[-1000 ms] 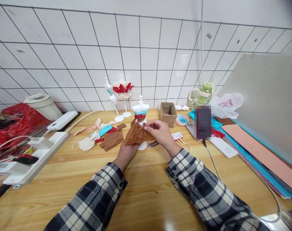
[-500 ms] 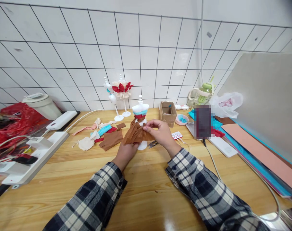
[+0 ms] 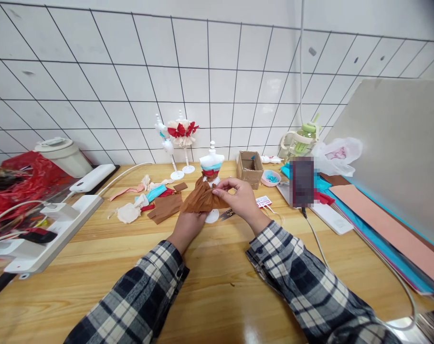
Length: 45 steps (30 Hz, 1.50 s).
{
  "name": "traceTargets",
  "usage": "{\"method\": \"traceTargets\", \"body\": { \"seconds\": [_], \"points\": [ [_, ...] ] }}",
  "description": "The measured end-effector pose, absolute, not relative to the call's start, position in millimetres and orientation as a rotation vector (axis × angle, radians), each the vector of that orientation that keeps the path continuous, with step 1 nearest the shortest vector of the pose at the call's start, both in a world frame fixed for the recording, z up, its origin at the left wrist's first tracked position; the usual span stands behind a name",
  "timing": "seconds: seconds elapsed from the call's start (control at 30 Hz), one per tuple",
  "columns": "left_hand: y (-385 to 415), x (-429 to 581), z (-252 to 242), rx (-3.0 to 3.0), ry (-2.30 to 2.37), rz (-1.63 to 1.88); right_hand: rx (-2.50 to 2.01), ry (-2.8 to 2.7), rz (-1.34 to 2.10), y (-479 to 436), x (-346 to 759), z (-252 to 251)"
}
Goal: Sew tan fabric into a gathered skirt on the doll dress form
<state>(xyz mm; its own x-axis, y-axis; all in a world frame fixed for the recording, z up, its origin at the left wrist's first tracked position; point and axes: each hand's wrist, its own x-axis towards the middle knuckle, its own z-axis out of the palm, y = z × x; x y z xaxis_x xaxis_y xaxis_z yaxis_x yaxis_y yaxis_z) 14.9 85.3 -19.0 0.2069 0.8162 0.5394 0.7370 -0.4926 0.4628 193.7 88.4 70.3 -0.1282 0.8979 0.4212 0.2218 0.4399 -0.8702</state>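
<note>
A small white mannequin (image 3: 212, 159) on a round base has a light blue and a red band round its chest. Brown crepe paper (image 3: 200, 198) hangs gathered like a skirt from its waist. My right hand (image 3: 238, 198) pinches the paper's upper right edge between thumb and fingertips. Beneath the paper on the left is my left hand (image 3: 190, 227); its fingers are hidden under the brown folds. Dark scissors (image 3: 226, 215) lie just right of the base. Flat brown pieces (image 3: 165, 208) rest to the left.
Two dressed mannequins (image 3: 181, 131) stand near the tiled wall, one with red bows. A cardboard box (image 3: 250, 169), a pink dish (image 3: 270, 178) and a phone (image 3: 302, 181) are to the right. A power strip (image 3: 69, 222) lies left, paper sheets (image 3: 388, 215) far right.
The mannequin's upper body has shifted slightly to the right. Both hands stay in nearly the same place on the brown paper.
</note>
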Motion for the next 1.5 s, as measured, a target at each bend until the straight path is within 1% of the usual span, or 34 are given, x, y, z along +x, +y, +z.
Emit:
{"method": "traceTargets", "body": {
  "seconds": [0.23,0.47,0.67,0.83,0.93,1.1,1.2,1.3,1.5],
  "points": [
    [83.4,14.2,-15.4,2.349,1.606,0.993,-1.073,-1.554,0.781,92.3,194.9,65.2],
    [83.9,14.2,-18.9,2.359,1.654,1.080,-1.013,-1.604,0.874,92.2,195.0,68.0],
    [83.5,15.2,-20.3,2.397,1.635,1.074,-1.068,-1.652,0.850,92.6,200.2,70.3],
    [83.1,14.8,-19.0,2.426,1.623,0.960,-1.149,-1.655,0.836,95.1,203.2,72.5],
    [82.7,14.3,-19.1,2.414,1.609,0.917,-1.165,-1.701,0.688,93.3,201.4,73.2],
    [81.7,14.2,-19.6,2.380,1.623,0.890,-1.055,-1.690,0.203,81.4,195.2,70.5],
    [81.7,15.6,-18.3,2.393,1.607,0.915,-0.989,-1.808,0.027,75.8,193.3,65.5],
    [81.8,17.6,-17.2,2.433,1.572,0.982,-0.912,-1.952,-0.070,74.3,192.8,60.1],
    [83.3,17.8,-17.2,2.482,1.452,1.199,-0.865,-1.961,-0.108,73.6,193.5,57.5]
  ]
}}
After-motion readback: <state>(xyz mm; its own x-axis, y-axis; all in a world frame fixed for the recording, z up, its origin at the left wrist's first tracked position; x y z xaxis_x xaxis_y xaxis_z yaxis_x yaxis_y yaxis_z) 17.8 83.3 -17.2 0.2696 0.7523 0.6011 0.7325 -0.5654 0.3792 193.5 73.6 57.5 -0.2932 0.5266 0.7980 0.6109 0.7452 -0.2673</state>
